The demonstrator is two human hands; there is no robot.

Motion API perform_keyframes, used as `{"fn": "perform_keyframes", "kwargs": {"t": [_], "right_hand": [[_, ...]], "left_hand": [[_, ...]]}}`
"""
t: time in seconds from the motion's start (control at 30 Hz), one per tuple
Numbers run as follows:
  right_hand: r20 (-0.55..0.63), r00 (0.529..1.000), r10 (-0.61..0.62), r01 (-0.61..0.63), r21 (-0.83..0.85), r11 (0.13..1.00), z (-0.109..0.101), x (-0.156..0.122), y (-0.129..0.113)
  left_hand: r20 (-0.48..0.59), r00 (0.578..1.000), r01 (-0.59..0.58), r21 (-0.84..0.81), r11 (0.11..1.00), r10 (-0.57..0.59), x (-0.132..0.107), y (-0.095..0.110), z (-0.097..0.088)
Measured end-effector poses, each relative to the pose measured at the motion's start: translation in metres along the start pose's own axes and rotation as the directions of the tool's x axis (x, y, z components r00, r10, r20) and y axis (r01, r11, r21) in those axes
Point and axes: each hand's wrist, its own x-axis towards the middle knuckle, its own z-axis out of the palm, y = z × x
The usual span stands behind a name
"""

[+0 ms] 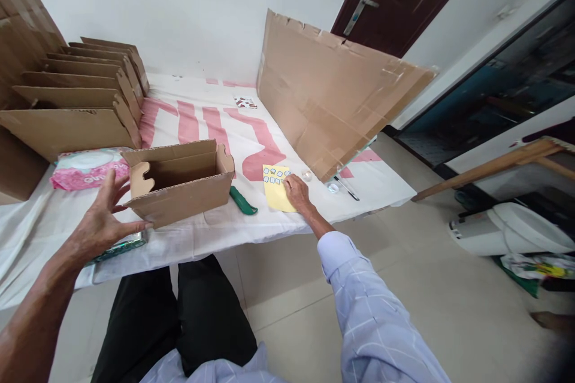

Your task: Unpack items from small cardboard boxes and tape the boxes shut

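Note:
A small open cardboard box (188, 197) stands upright near the table's front edge. My left hand (101, 215) is at its left end with fingers and thumb spread, the thumb by the lower corner; I cannot tell how firmly it touches. Right of the box lies a yellow sheet of stickers (276, 188), with rows of small pale, dark-edged stickers. My right hand (297, 192) is closed over the sheet's right edge, fingertips bent down and partly hidden. Between box and sheet lies a green-handled object (243, 201). Clear round rolls, probably tape (333, 188), sit right of this hand.
Several cardboard boxes (76, 108) stand in a row at the left, behind a pink and white pack (90, 169). A large cardboard panel (332, 90) leans up at the right. A pen (348, 188) lies below it, a patterned card (245, 102) farther back.

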Motion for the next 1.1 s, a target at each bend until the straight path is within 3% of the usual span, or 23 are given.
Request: {"fn": "perform_keyframes", "kwargs": {"t": [0.13, 0.27, 0.43, 1.1], "right_hand": [[-0.018, 1.0, 0.011, -0.011, -0.004, 1.0, 0.001, 0.001, 0.002], [-0.01, 1.0, -0.003, 0.002, -0.004, 1.0, 0.002, 0.003, 0.003], [0.005, 1.0, -0.018, 0.018, -0.01, 1.0, 0.003, 0.005, 0.007], [0.059, 0.996, -0.061, 0.063, -0.037, 0.997, 0.002, 0.008, 0.006]], "left_hand": [[0.016, 1.0, 0.019, -0.046, 0.999, -0.018, 0.006, 0.012, 0.006], [-0.02, 0.997, 0.07, -0.034, 0.997, -0.07, 0.005, 0.007, 0.006], [-0.013, 0.999, 0.038, -0.03, 0.999, -0.039, 0.002, -0.002, 0.004], [-0.018, 1.0, 0.01, -0.078, 0.997, -0.011, 0.004, 0.008, 0.007]]}}
